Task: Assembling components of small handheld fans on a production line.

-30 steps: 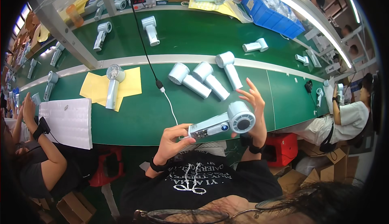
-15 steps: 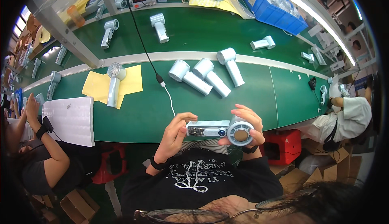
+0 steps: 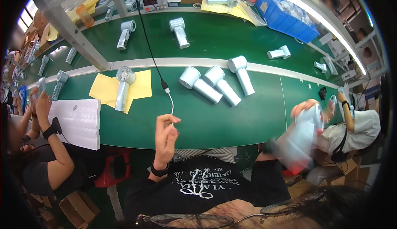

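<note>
My right hand [image 3: 305,107], out at the right, is wrapped round a pale blue handheld fan [image 3: 304,131]; motion blurs the fan, and it is tilted. My left hand [image 3: 165,140] is raised over the table's near edge, its fingers closed on the end of a white cable [image 3: 171,100], partly hidden by them. The cable hangs from a black connector [image 3: 165,84]. Beyond my hands lie several pale blue fans: a left one [image 3: 199,85], a middle one [image 3: 222,86] and a right one [image 3: 242,75].
Another fan [image 3: 123,89] rests on yellow paper [image 3: 142,89]. A white foam sheet [image 3: 78,123] lies at the left beside a co-worker's hands. Behind a pale rail, more fans lie on a green belt [image 3: 219,34], near a blue bin [image 3: 285,16]. A co-worker [image 3: 359,123] sits at the right.
The fan was level between both hands in front of me. My right hand has carried it off to the right, away from my left hand. Fans on the back belt have shifted right.
</note>
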Demonstrator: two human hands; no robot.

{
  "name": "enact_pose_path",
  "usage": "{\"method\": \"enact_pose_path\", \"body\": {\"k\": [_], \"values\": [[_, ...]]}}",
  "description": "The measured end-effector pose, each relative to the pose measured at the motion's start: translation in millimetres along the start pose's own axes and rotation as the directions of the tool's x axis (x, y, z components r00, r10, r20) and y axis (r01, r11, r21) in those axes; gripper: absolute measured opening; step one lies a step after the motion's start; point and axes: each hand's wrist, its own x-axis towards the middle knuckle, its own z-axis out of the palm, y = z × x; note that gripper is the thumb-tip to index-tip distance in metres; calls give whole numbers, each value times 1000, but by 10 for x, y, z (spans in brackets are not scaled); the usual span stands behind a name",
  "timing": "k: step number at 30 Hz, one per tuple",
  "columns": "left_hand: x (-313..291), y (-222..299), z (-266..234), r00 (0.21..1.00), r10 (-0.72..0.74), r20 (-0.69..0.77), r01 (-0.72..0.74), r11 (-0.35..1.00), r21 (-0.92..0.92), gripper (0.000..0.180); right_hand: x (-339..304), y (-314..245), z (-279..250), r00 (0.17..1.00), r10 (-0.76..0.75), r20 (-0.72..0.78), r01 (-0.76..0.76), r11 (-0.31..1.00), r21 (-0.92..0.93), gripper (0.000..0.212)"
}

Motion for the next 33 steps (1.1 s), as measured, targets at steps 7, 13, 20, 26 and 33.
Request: {"method": "enact_pose_path", "body": {"k": [7, 13, 20, 26, 33], "values": [[13, -88, 117, 985, -106, 139, 116, 991, -65, 30, 342, 337, 256, 806, 236, 543, -471, 812, 346, 99], [84, -67, 86, 933, 110, 343, -86, 993, -84, 39, 297, 1495, 885, 628, 577, 522, -696, 717, 45, 84], [55, -59, 26, 922, 83, 378, -64, 996, -61, 38, 436, 3255, 1206, 558, 812, 173, -570, 526, -631, 89], [32, -80, -170, 954, 28, 299, -30, 1000, 1, 37, 213, 3738, 1514, 686, 619, 383, 300, 239, -924, 97], [93, -86, -191, 969, -26, 247, 23, 1000, 17, 35, -407, 3514, 2236, 206, 745, 635, 500, 477, -723, 90]]}}
